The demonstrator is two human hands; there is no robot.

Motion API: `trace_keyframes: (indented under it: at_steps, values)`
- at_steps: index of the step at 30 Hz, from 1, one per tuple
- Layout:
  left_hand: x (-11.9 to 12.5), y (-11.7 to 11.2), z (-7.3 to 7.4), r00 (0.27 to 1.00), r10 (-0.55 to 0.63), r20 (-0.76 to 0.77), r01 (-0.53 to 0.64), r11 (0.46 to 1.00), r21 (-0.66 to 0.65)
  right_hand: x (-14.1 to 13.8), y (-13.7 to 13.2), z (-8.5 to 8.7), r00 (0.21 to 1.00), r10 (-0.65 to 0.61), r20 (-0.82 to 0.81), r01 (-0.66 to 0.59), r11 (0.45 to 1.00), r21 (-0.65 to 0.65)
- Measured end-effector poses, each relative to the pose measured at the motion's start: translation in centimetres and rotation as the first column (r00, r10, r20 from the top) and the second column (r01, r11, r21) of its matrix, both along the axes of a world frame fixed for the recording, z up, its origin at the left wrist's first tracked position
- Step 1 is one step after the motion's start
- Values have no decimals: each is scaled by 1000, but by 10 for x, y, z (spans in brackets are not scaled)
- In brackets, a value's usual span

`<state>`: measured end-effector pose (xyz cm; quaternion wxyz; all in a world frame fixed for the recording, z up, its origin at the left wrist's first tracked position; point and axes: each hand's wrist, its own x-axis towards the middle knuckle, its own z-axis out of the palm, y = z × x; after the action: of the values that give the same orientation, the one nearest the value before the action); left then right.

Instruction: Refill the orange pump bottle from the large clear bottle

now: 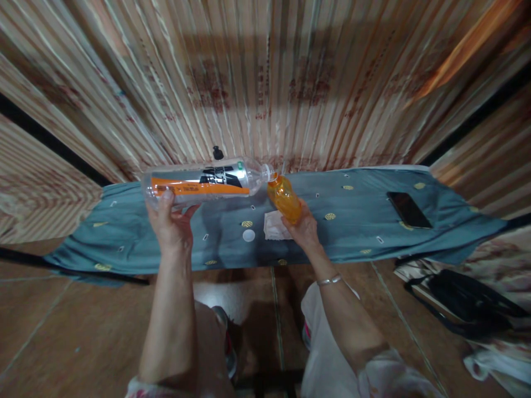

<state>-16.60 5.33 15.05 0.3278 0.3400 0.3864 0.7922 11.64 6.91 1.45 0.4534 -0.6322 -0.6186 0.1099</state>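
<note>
My left hand is wrapped round the base end of a large clear plastic bottle with an orange and black label. The bottle lies nearly level in the air, its mouth pointing right. In my right hand is a smaller orange bottle, tilted with its open neck up and to the left. The two mouths meet or nearly meet; I cannot tell whether they touch. Below them on the cloth lie a white folded tissue and a round white disc, perhaps a cap. A small black cap-like piece is behind the large bottle.
A blue-green patterned cloth covers the narrow table. A black phone lies at its right. Striped curtains hang close behind, with dark poles at both sides. A black bag sits at the lower right.
</note>
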Motion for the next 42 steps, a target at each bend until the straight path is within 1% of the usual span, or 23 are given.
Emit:
trace_keyframes:
  at_steps: [8,15,21,26,34,42]
  values:
    - [1,0,1,1000,9,26,-9,1000,-4,-2,0,3,1000,-21,19,22,999,-42]
    - [0,1,1,1000,22,11,-22,1000,-6,-2,-2,4,1000,-2,3,2,1000,-15]
    - [-2,1,-1,1000,6,1,-6,1000,0,-2,-1,4,1000,-28,4,28,998,-65]
    - [0,0,0,1000,8,14,-9,1000,10,-1,-1,4,1000,-12,19,13,998,-55]
    - [0,0,1,1000,13,18,-13,1000,11,-1,-2,3,1000,-7,-6,7,1000,-24]
    - [-1,2,-1,1000,8,14,-8,1000,16,-2,-2,5,1000,-19,10,20,998,-56]
